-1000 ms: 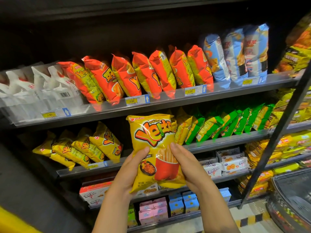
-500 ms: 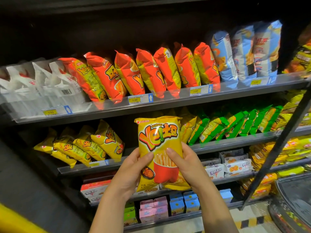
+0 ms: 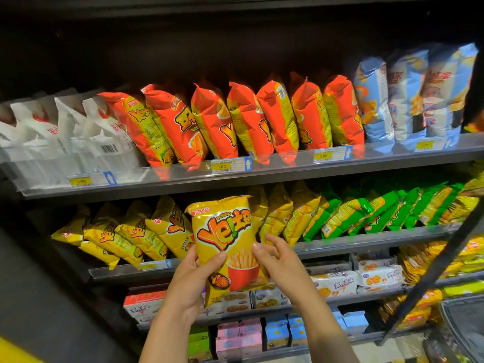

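1 yellow bag [image 3: 222, 231] of potato sticks is held upright in the air, printed face to the camera. It is in front of the 2nd shelf [image 3: 366, 242], level with the row of matching yellow bags [image 3: 136, 231]. Its top sits just under the 1st shelf [image 3: 288, 169], and its bottom hangs below the 2nd shelf's rim. Whether it touches the row behind cannot be told.

The left hand [image 3: 195, 273] grips the bag's lower left edge, with the thumb pressed on the front and the fingers hidden behind. The right hand [image 3: 277, 260] pinches the right edge, with the thumb on the front and the fingers curled just beside it.

To the right on the 2nd shelf, green bags [image 3: 366, 208] lean in a row. On the 1st shelf stand white bags [image 3: 65, 132], orange bags [image 3: 246, 121] and blue bags [image 3: 408, 95], from left to right. A price tag [image 3: 230, 165] reading 3.00 is clipped to that shelf's rim.

Below the held bag lie cookie packs [image 3: 366, 273]. Under them stand small pink and blue cartons [image 3: 251, 334]. A black post [image 3: 432, 268] slants across the right side.
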`<state>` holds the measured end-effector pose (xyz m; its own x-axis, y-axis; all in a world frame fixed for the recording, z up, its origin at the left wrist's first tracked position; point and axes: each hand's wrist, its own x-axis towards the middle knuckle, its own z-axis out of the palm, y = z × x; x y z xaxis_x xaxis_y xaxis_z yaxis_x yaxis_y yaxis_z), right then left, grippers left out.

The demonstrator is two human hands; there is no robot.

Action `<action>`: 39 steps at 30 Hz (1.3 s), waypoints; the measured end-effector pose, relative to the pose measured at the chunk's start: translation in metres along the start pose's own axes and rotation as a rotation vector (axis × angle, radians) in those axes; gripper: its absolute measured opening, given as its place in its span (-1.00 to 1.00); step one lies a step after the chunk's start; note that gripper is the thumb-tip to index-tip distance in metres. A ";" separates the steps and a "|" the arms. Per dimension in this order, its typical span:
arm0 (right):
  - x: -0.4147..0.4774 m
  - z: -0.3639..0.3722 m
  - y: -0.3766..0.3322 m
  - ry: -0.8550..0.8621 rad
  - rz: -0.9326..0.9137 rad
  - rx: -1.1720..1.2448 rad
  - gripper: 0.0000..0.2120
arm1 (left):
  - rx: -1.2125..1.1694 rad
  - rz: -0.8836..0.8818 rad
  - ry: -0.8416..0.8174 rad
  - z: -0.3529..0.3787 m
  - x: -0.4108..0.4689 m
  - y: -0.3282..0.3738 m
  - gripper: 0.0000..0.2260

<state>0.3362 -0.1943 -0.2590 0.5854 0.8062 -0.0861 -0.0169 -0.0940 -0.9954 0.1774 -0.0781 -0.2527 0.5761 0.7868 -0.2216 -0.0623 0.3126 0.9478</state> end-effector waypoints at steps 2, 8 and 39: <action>0.020 0.004 0.006 0.068 -0.003 -0.035 -0.21 | -0.036 0.035 0.082 -0.005 0.014 -0.001 -0.56; 0.085 0.013 0.012 0.319 -0.041 -0.252 -0.04 | -0.074 0.094 0.333 -0.010 0.063 -0.008 -0.43; 0.160 0.044 0.031 0.639 -0.007 -0.577 -0.67 | 0.215 0.001 0.791 -0.007 0.186 -0.048 -0.11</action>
<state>0.3936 -0.0425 -0.3058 0.9307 0.3409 0.1325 0.3020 -0.5119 -0.8042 0.2818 0.0571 -0.3411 -0.1741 0.9550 -0.2402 0.1417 0.2657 0.9536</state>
